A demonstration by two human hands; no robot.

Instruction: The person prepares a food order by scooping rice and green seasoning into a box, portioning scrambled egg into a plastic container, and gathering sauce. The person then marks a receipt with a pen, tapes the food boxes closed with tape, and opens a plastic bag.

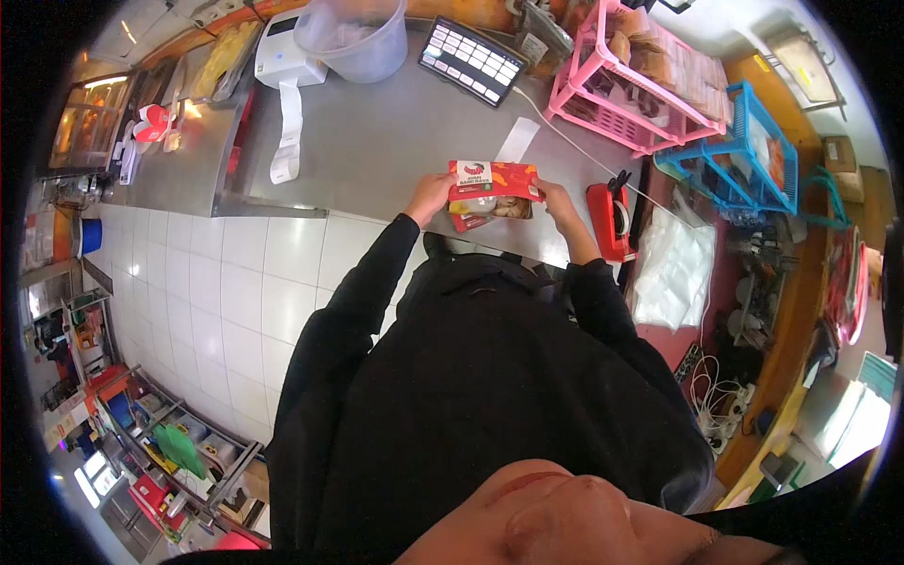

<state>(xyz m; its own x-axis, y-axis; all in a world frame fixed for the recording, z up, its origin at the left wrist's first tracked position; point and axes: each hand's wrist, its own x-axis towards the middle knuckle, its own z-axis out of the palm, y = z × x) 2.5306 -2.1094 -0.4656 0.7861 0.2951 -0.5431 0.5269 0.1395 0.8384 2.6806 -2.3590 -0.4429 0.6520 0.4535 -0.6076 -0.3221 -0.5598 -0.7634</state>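
A red and yellow cardboard food box (pixel 494 179) is at the near edge of the steel counter, between my two hands. Its printed lid is raised at the front, and wrapped food (pixel 485 205) shows inside. My left hand (pixel 431 200) grips the box's left end, fingers closed on the lid's edge. At the right end, my right hand (pixel 562 205) pinches the lid's corner. A red tape dispenser (pixel 610 224) stands just right of my right hand. Behind the box lies a white paper slip (pixel 518 140).
On the steel counter (pixel 358 132) are a tablet (pixel 472 61), a receipt printer (pixel 287 52) trailing paper and a plastic tub (pixel 363 42). Pink (pixel 640 122) and blue racks (pixel 753 155) stand right, above clear plastic bags (pixel 673 268). A white cable crosses the counter.
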